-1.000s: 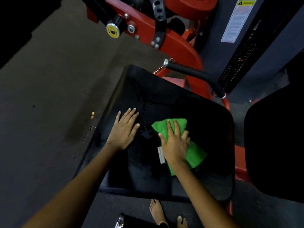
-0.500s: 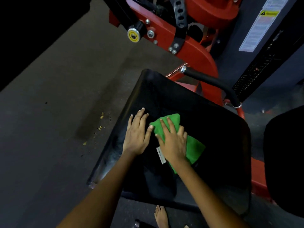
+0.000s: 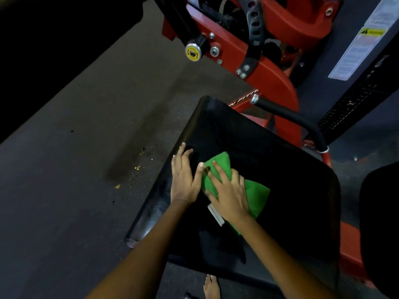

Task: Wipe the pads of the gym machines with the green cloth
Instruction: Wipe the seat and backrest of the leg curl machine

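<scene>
A person's right hand [image 3: 230, 196] presses flat, fingers spread, on a green cloth [image 3: 255, 194] lying at the centre of a black seat pad [image 3: 291, 190], lower middle of the frame. The left hand [image 3: 185, 178] rests flat on the pad just left of the cloth, fingers straight and together, its thumb touching the cloth's left edge (neither hand's grip is closed round anything). A white tag [image 3: 216, 214] shows at the cloth's near edge, beside the right wrist. Above the pad, a black handle [image 3: 287, 117] curves toward the right, with the machine's red frame [image 3: 272, 83] and a yellow knob [image 3: 193, 53] at upper centre. Yellow crumbs [image 3: 138, 167] speckle the grey floor [image 3: 75, 169] at left. A bare foot [image 3: 211, 287] shows at the bottom edge.
</scene>
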Action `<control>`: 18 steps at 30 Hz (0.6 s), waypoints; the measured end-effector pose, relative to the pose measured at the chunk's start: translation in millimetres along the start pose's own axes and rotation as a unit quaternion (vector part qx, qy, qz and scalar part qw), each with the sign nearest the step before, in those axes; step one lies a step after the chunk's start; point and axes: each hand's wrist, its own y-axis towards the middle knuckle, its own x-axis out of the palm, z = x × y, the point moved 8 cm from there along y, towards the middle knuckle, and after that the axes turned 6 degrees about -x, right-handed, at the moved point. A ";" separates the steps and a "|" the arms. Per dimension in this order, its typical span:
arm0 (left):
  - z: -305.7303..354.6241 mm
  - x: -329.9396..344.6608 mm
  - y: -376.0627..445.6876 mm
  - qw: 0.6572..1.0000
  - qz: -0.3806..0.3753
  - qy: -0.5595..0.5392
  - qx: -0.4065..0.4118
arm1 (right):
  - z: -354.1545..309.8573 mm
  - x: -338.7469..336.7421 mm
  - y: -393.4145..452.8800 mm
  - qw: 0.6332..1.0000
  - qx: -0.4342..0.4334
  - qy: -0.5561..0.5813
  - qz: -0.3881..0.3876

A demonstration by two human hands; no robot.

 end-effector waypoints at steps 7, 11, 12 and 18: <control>-4.8 0.6 3.6 0.999 -0.023 -0.048 -0.003 | 40.0 1.5 10.8 0.999 0.018 -0.008 -0.037; 1.8 -9.0 4.1 0.996 0.011 -0.089 0.011 | 14.9 13.5 36.1 0.991 0.103 0.028 -0.084; 0.3 -10.8 4.7 0.995 0.015 -0.094 0.008 | 8.3 11.3 31.4 0.994 0.073 0.023 -0.078; -5.0 -9.9 14.3 0.994 -0.068 -0.086 -0.009 | 33.2 6.3 3.5 0.995 -0.097 -0.005 -0.038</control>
